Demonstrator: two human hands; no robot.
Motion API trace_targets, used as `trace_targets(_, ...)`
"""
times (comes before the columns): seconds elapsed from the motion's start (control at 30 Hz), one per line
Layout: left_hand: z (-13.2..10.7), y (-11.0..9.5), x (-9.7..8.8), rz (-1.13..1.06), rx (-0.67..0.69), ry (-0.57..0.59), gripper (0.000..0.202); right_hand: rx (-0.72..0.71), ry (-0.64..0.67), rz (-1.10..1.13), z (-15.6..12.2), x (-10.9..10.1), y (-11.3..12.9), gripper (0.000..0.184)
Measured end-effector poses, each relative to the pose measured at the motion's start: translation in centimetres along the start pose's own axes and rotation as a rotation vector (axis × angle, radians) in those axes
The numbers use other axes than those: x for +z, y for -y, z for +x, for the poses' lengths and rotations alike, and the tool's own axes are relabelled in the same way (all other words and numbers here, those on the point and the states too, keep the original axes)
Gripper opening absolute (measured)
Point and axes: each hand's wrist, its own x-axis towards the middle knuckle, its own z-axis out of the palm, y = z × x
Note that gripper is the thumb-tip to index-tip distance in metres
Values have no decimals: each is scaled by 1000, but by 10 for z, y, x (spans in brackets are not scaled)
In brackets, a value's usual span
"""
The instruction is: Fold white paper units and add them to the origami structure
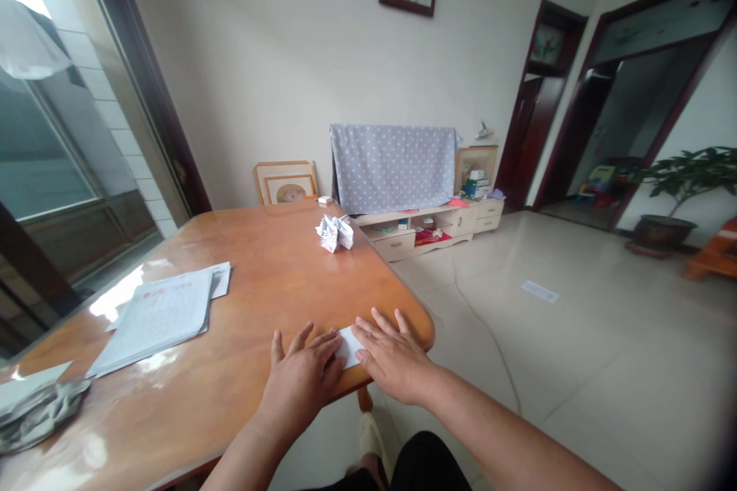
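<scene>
Recorder: What do the hands have?

Observer: Left hand [299, 383] and right hand [391, 359] lie palm down, fingers spread, with a white paper slip [348, 346] between them. Fingers of both rest on it. No pinch, no clamp; the hands are apart only by the slip's width.

Recorder: Where does the slip sit?

Observer: Flat on a wooden table [259, 268], just in from the near edge, its right side under the right hand's fingers.

Recorder: What lies around it?

Observer: A folded white paper figure [332, 233] sits well ahead, near the far end of the tabletop. A stack of printed sheets [153, 318] lies left of the left hand, and a crumpled grey bag [40, 414] sits at the left edge of the view. Beyond the table, a polka-dot cloth [391, 167] hangs above a low cream cabinet [426, 232].
</scene>
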Motion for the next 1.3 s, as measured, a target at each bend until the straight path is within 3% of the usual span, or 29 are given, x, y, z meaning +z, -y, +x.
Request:
trace_targets(0.1, 1, -7, -2, -7, 68, 7, 43, -4, 9, -9, 1, 1, -1, 58)
trace_targets(0.27, 1, -9, -1, -80, 196, 118, 55, -4, 15, -21, 0, 0, -1, 59)
trace_targets(0.57, -1, -7, -3, -218, 144, 37, 36, -5, 10, -67, -1, 1, -1, 58)
trace_targets(0.83, -4, -10, -1, -190, 123, -7, 32, -20, 39, -91, -2, -2, -7, 59)
trace_targets(1.07, -4, -11, 1, -202, 113, -33, 31, 77, -45, -118, -15, -9, -17, 62)
trace_targets(1.3, -4, -9, 1, -220, 123, -11, 33, -61, -2, -116, -35, 4, -7, 62)
